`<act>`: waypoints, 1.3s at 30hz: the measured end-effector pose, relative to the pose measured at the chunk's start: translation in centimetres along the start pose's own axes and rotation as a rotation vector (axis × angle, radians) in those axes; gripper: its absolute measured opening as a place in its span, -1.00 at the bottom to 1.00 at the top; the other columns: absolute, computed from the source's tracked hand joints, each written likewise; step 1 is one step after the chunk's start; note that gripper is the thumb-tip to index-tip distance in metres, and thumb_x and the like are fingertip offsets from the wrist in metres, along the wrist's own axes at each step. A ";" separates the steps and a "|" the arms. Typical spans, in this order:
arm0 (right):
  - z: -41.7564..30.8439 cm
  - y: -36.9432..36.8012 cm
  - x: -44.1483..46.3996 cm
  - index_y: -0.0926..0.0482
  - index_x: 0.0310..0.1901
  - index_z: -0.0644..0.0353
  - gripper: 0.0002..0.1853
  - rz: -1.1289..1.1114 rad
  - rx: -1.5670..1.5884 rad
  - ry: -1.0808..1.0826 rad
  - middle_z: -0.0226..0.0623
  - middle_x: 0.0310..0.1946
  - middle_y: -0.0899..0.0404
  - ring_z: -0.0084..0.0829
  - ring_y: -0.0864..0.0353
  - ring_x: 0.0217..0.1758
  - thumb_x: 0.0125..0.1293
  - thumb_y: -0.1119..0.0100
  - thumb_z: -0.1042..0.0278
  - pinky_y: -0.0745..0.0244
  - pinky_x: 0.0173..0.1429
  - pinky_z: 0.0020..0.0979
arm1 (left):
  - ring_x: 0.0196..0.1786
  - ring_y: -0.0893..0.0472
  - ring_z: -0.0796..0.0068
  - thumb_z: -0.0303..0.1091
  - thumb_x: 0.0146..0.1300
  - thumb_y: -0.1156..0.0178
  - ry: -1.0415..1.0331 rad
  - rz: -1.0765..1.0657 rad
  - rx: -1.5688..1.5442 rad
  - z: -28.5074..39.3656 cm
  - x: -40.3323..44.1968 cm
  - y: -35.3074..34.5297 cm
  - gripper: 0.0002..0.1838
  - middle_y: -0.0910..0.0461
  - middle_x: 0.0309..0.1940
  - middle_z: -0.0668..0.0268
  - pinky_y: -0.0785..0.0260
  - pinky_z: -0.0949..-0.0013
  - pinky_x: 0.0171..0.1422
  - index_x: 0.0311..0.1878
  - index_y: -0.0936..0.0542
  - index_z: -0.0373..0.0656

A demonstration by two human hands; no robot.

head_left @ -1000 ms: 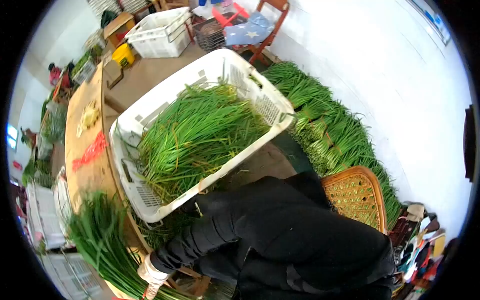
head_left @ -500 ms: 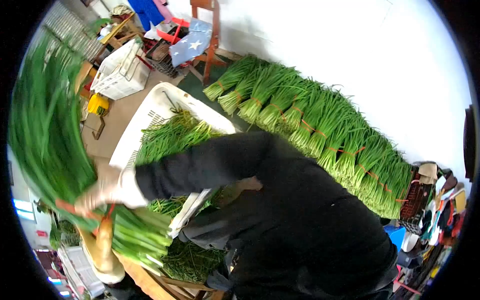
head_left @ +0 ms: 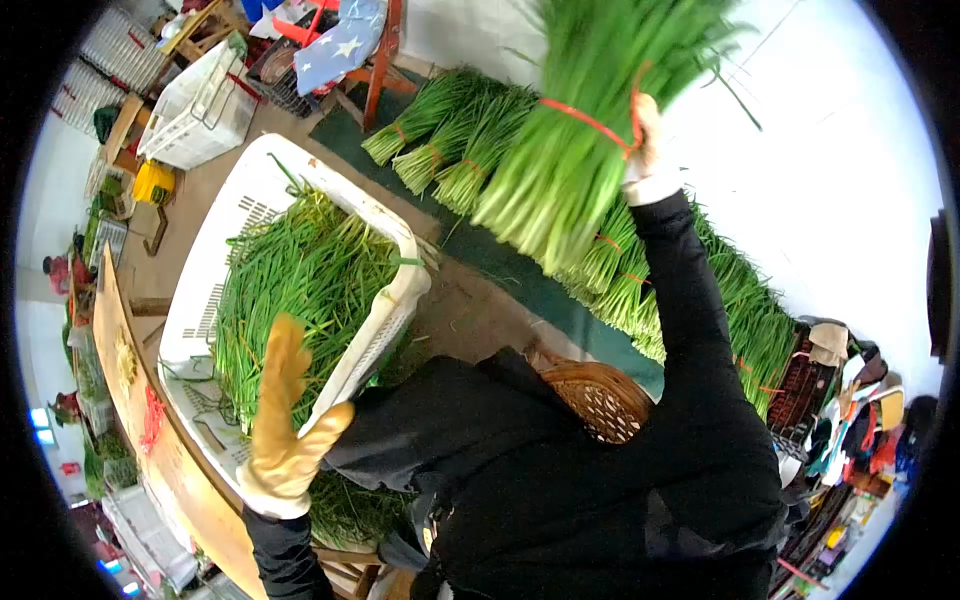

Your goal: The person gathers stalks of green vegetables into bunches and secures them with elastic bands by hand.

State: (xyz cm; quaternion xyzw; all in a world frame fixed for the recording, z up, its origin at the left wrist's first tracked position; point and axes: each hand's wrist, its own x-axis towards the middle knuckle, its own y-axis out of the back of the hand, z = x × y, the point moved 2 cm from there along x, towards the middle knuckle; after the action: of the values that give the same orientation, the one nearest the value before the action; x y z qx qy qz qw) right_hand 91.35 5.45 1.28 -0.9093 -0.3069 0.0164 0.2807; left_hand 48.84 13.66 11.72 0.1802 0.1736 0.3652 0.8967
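A floor strip (head_left: 470, 325) parts white basket (head_left: 383, 325) and bundle row (head_left: 735, 320).
Left hand (head_left: 287, 415) is spread wide near basket; right hand (head_left: 650, 140) grips green bundle (head_left: 570, 165).

White wall (head_left: 830, 200) | brown floor (head_left: 470, 315), green mat (head_left: 488, 252) | wooden table (head_left: 205, 495), left | wooden chair (head_left: 384, 70) near wall | bright window (head_left: 41, 418)

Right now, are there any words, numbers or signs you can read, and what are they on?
None that I can read.
The bundle and white crate show no readable writing.
The blue cloth has stars, not letters.
The clutter at right is too small to tell.
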 end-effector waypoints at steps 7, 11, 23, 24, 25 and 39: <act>8.1 16.6 -0.6 -0.04 0.28 -0.07 -0.25 -0.020 -0.682 -0.329 -0.20 0.16 -0.30 -0.35 -0.38 0.08 0.03 -0.10 0.56 -0.25 0.11 -0.34 | 0.20 -0.28 0.33 -0.13 -0.05 -0.33 0.425 0.260 -0.220 -5.0 -12.2 3.3 -0.14 -0.24 0.21 0.14 -0.03 0.27 0.29 0.28 -0.13 -0.22; 17.2 32.9 -3.2 0.18 0.35 -0.06 -0.13 -0.845 -1.852 -0.459 -0.21 0.25 -0.16 -0.30 -0.24 0.22 0.03 -0.09 0.32 -0.14 0.27 -0.40 | 0.17 -0.30 0.34 -0.27 0.03 -0.28 0.493 0.427 -0.554 -7.3 -19.8 1.6 -0.25 -0.27 0.19 0.14 -0.11 0.30 0.25 0.27 -0.15 -0.23; 16.5 -11.0 13.2 -0.33 0.13 0.16 -0.57 -0.727 -0.747 -0.318 -0.37 0.05 -0.41 -0.49 -0.36 0.11 0.28 0.07 0.16 -0.21 0.12 -0.43 | 0.25 -0.22 0.40 -0.41 0.12 -0.20 0.414 0.737 -0.587 -8.5 -36.6 -8.1 -0.32 -0.23 0.21 0.20 -0.05 0.34 0.31 0.28 -0.11 -0.23; 15.3 -18.6 6.3 -0.34 0.12 0.20 -0.57 -0.989 -0.654 -0.311 -0.34 0.03 -0.43 -0.48 -0.38 0.08 0.28 0.06 0.15 -0.21 0.12 -0.44 | 0.25 -0.22 0.40 -0.39 0.12 -0.20 0.400 0.795 -0.601 -8.8 -38.0 -8.5 -0.31 -0.23 0.21 0.20 -0.05 0.34 0.31 0.28 -0.11 -0.24; 12.5 -25.4 -2.0 -0.35 0.10 0.25 -0.56 -1.094 -0.685 -0.223 -0.33 -0.01 -0.46 -0.49 -0.42 0.03 0.28 0.05 0.16 -0.24 0.11 -0.48 | 0.25 -0.22 0.41 -0.37 0.12 -0.20 0.379 0.837 -0.612 -8.9 -39.1 -8.9 -0.31 -0.23 0.21 0.20 -0.04 0.33 0.31 0.28 -0.10 -0.24; 33.3 -59.6 -33.2 -0.61 -0.47 0.10 -0.73 -1.678 -1.133 0.376 -0.25 -0.43 -0.59 -0.33 -0.58 -0.38 -0.01 -0.02 0.11 -0.42 -0.19 -0.31 | 0.05 -0.44 0.43 -0.38 0.14 -0.17 0.408 1.308 -0.920 -14.0 -44.0 -8.5 -0.44 -0.46 -0.02 0.15 -0.24 0.39 0.16 0.20 -0.24 -0.30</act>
State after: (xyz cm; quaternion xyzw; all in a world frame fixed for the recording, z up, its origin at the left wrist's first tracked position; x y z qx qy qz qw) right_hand 24.98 42.28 -0.45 -0.3888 -0.7570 -0.4745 -0.2248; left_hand 18.06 -20.88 3.59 -0.2101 0.0263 0.8736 0.4382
